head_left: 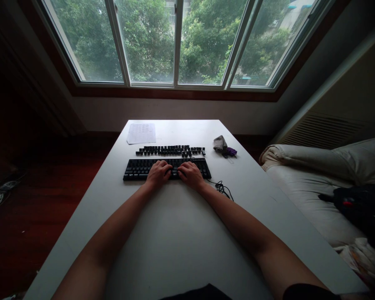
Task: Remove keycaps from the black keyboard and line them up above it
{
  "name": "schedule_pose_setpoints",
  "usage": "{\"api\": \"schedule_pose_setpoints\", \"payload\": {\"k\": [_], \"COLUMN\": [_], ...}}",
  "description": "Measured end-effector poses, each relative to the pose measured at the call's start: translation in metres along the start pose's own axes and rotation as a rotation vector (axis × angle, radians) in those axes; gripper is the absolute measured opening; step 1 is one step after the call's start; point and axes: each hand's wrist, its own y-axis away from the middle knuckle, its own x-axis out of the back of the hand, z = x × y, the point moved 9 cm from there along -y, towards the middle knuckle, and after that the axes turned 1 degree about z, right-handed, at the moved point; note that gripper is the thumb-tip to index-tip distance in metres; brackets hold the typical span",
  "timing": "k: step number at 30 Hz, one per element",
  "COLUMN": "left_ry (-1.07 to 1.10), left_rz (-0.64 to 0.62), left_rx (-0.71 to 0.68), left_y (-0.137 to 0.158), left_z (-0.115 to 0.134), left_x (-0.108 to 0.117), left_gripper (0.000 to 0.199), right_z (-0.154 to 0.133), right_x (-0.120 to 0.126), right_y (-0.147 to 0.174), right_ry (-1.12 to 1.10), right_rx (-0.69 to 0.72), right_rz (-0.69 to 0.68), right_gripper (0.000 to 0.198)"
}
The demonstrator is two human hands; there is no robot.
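Note:
A black keyboard lies on the white table in front of me. My left hand rests on the middle of it, with fingers slightly bent and a little apart over the keys. Just to the right, my right hand lies on the keyboard in much the same pose, thumb turned inward. A small gap separates the two hands. Nothing shows in either one, though the palms and some fingertips are hidden. Behind the keyboard, several loose black keycaps stand in uneven rows.
A printed paper sheet lies at the table's far left. Grey cloth and a purple item sit at the right. A black cable coils beside my right forearm. A pale sofa flanks the white table.

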Motion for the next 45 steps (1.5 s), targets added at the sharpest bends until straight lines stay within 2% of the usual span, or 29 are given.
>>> {"api": "schedule_pose_setpoints", "payload": {"k": [45], "left_ry": [0.032], "left_rz": [0.011], "left_rx": [0.009], "left_y": [-0.0002], "left_z": [-0.0050], "left_x": [-0.0019], "left_gripper": [0.024], "right_z": [0.0040], "right_x": [-0.0003], "right_y": [0.0007], "right_ry": [-0.074], "right_rx": [0.005], "right_rz": [0.046], "right_gripper": [0.016]}}
